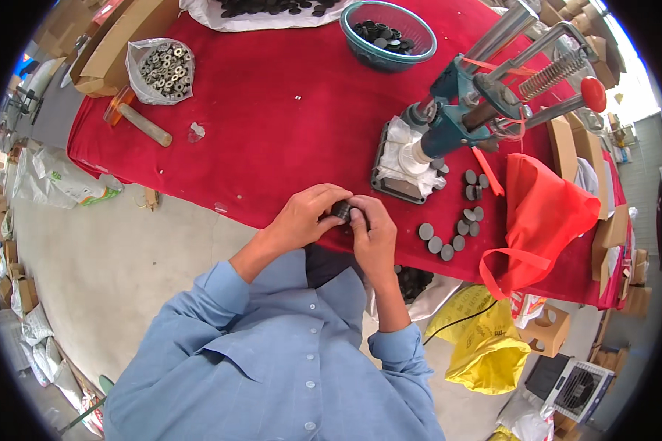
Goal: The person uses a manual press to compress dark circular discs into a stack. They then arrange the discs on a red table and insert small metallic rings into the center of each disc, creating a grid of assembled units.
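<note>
Your left hand (305,214) is curled inward, its thumb and fingertips pinching a dark round piece (342,211), at the near edge of the worktop (272,140), on your side of the teal hand press (449,132) and a little to its left. Your right hand (375,235) closes on the same piece from the other side, thumb and bent fingers pressed to it, so the two hands nearly meet. Your fingers cover much of it, and its full shape cannot be told.

The press has painted metal castings, bright steel columns, a coiled spring and a glossy red ball knob (593,94); crumpled white wrapping (403,134) covers part of its base. The worktop is draped in matt red cloth. Flat, smooth grey discs (426,231) lie in a loose curve just on your side of the press and to its right. Beyond the press, slightly left, a translucent green plastic bowl (371,62) holds black round parts (390,35). Far to its left, a clear plastic bag (189,84) bulges with small ringlike metal parts (165,67), near a hammer (146,125) with a pale cylindrical handle. To the press's right slumps a soft, creased red fabric bag (544,217).
</note>
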The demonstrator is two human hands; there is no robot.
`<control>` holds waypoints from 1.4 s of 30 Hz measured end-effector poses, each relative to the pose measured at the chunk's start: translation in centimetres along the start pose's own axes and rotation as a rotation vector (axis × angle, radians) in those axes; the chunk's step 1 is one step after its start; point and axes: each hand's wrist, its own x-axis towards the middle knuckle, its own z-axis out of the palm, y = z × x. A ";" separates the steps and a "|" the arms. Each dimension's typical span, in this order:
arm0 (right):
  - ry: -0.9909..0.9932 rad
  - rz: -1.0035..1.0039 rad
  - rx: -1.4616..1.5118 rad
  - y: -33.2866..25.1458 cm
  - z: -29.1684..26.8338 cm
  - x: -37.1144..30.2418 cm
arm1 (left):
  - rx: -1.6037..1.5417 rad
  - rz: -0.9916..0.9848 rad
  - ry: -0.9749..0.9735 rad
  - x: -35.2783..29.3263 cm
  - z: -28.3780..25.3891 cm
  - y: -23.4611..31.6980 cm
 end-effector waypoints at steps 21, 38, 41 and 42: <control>-0.149 -0.015 0.444 0.6 0.5 2.2 | -0.107 -0.080 -0.015 0.2 -0.6 0.6; -0.182 -0.080 0.115 -0.6 -0.5 1.3 | -0.067 -0.053 -0.129 0.1 -0.7 -0.3; -0.183 -0.216 -0.261 0.0 -1.7 0.5 | -0.074 -0.057 -0.074 -0.1 -0.4 -0.2; -0.157 -0.238 -0.283 0.1 -1.6 0.6 | -0.079 -0.080 -0.088 -0.1 -0.5 -0.1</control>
